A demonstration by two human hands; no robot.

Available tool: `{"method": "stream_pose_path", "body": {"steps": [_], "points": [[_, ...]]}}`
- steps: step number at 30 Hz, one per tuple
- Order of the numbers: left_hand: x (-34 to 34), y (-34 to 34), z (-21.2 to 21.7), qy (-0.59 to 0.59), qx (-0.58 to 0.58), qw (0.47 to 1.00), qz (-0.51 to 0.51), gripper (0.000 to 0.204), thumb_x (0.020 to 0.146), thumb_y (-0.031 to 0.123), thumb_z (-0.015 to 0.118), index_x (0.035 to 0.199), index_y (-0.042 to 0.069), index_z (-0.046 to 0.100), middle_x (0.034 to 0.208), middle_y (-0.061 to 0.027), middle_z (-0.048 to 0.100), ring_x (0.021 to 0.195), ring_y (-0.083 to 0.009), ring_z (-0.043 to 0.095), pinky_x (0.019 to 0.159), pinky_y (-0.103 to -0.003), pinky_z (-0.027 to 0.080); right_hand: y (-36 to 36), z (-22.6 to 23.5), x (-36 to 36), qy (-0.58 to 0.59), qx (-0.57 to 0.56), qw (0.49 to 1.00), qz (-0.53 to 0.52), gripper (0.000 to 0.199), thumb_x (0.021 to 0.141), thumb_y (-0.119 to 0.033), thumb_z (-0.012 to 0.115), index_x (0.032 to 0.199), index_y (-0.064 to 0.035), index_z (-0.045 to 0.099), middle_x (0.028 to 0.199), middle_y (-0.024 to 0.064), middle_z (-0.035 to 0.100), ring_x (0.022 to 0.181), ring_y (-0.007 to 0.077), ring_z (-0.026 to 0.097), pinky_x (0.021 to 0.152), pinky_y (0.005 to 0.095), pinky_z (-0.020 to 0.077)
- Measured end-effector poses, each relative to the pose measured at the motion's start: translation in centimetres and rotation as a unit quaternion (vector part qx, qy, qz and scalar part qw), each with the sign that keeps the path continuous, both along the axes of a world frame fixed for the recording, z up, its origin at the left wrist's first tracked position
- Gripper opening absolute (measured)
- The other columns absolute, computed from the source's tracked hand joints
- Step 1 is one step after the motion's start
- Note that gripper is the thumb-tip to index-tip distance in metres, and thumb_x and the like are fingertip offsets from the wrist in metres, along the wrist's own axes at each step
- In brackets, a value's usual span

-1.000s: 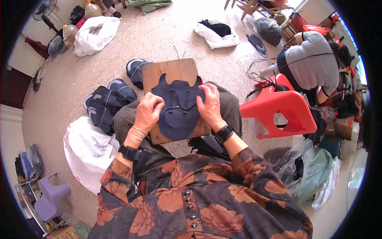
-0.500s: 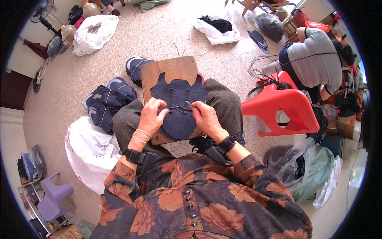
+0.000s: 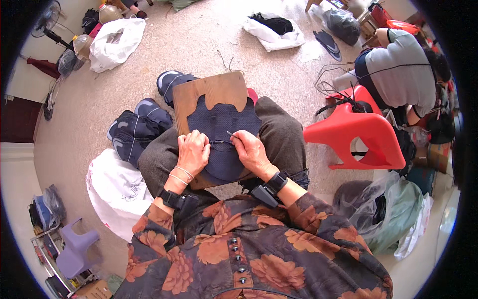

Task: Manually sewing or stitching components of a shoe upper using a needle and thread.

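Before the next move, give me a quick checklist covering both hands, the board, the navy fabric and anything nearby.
1. Navy fabric on the wooden board: ok, lying on it.
2. Fabric fully within the board: not ok, its right side overhangs.
3. Left hand on the fabric: ok, at its left edge.
4. Right hand pinch: ok, closed on a slim dark object.
5. Cord between the hands fastened: cannot tell, too small.
6. Red stool clear of the hands: ok, off to the right.
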State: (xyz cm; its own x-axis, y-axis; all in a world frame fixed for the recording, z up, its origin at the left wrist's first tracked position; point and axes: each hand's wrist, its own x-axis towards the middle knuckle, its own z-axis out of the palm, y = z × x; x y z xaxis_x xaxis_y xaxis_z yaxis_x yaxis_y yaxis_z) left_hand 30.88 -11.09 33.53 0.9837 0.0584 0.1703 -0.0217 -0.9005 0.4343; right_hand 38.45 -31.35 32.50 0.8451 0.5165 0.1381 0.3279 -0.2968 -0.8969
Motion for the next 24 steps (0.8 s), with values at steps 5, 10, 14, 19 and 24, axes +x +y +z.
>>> {"method": "stream_pose_path", "body": {"steps": [5, 10, 14, 19, 24], "points": [[0.8, 0.7, -0.1, 0.032, -0.063, 0.997, -0.016, 0.011, 0.082, 0.014, 0.071, 0.084, 0.008, 0.062, 0.083, -0.0053, 0.057, 0.082, -0.0249, 0.059, 0.079, -0.038, 0.04, -0.1, -0.1, 0.6, 0.004, 0.028, 1.0, 0.008, 0.008, 0.097, -0.007, 0.058, 0.099, -0.001, 0.063, 0.081, 0.0136, 0.065, 0.078, 0.0289, 0.067, 0.072, 0.0377, 0.0525], [0.6, -0.4, 1.4, 0.077, -0.155, 0.984, 0.046, 0.021, 0.078, 0.018, 0.079, 0.095, 0.01, 0.068, 0.087, -0.0022, 0.06, 0.081, -0.0185, 0.06, 0.082, -0.035, 0.041, -2.1, 0.9, 1.7, 0.275, 0.112, 0.954, 0.038, 0.016, 0.105, -0.012, 0.051, 0.109, -0.004, 0.065, 0.074, -0.0051, 0.055, 0.061, 0.0022, 0.046, 0.054, 0.0189, 0.0385], [0.5, -0.6, 1.1, 0.068, -0.104, 0.991, 0.05, 0.024, 0.076, 0.016, 0.078, 0.096, 0.014, 0.066, 0.089, -0.0009, 0.059, 0.091, -0.0215, 0.06, 0.09, -0.039, 0.036, -3.1, 2.5, 2.2, 0.292, 0.112, 0.943, 0.113, 0.013, 0.102, -0.009, 0.054, 0.102, -0.0011, 0.064, 0.072, 0.0024, 0.058, 0.064, 0.014, 0.057, 0.06, 0.0278, 0.0464], [0.5, -1.2, -0.1, 0.024, -0.099, 0.993, 0.064, 0.023, 0.075, 0.016, 0.079, 0.094, 0.011, 0.066, 0.089, -0.0031, 0.06, 0.086, -0.0221, 0.061, 0.085, -0.039, 0.043, -0.5, 1.5, 2.8, -0.047, -0.007, 0.995, 0.09, 0.009, 0.092, -0.011, 0.063, 0.094, -0.0027, 0.065, 0.087, 0.0166, 0.063, 0.084, 0.0401, 0.063, 0.074, 0.0441, 0.0515], [0.0, -1.4, -1.6, -0.07, -0.155, 0.982, 0.078, 0.031, 0.073, 0.006, 0.081, 0.098, 0.003, 0.064, 0.091, -0.0087, 0.059, 0.076, -0.0223, 0.06, 0.072, -0.034, 0.051, 2.6, -0.2, 2.6, -0.111, -0.073, 0.988, 0.084, 0.008, 0.091, -0.013, 0.063, 0.094, -0.006, 0.065, 0.091, 0.015, 0.062, 0.089, 0.0375, 0.064, 0.077, 0.0459, 0.0524]]}}
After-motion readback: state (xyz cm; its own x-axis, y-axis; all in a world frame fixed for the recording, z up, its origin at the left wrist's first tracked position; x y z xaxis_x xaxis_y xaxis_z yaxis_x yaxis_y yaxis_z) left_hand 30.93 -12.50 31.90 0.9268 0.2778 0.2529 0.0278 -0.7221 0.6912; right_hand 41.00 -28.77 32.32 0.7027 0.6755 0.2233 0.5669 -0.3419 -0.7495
